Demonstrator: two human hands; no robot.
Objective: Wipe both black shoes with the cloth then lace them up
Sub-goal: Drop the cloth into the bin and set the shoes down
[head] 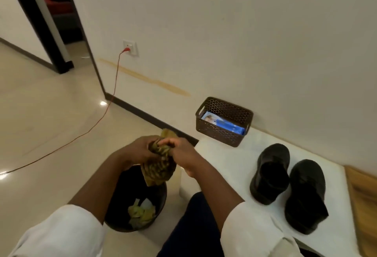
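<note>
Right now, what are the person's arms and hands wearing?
Both hands, left hand and right hand, are bare, with no gloves, rings or watch visible. Each forearm is uncovered, with pale off-white sleeves pushed up to about the elbow.

Cream wall [224, 32], glossy beige floor tiles [40, 114], dark doorway [59, 12] at left.

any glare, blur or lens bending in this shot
Head view: glare spots shine on the glossy floor; the wide lens tilts and bows the door frame; both hands, left and right, and the cloth look slightly motion-soft; the black shoes lose detail in dim light.
</note>
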